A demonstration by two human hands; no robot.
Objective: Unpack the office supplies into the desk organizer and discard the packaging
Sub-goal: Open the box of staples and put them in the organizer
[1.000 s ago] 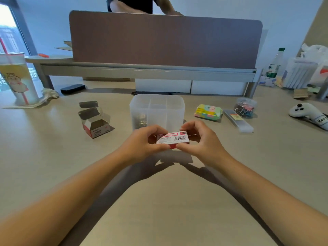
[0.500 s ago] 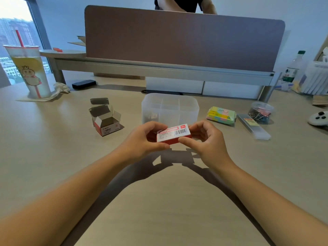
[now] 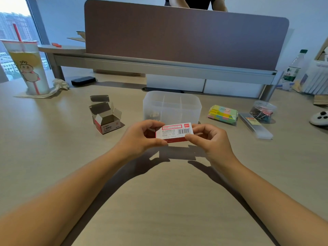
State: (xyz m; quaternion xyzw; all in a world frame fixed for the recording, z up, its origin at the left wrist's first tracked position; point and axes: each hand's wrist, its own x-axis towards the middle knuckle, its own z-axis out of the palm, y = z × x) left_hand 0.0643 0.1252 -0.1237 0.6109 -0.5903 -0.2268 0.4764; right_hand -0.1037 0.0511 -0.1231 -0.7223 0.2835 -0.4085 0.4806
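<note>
One box lies emptied at 10 o'clock; my left hand and right hand pinch a closed box; notes, clips wait at 2 o'clock

Office: desk with divider panel, sticky notes.

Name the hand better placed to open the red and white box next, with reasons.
Probably the right hand: its fingers pinch the red and white box's end, free to work a flap, while the left hand wraps the other end, steadying it.
</note>
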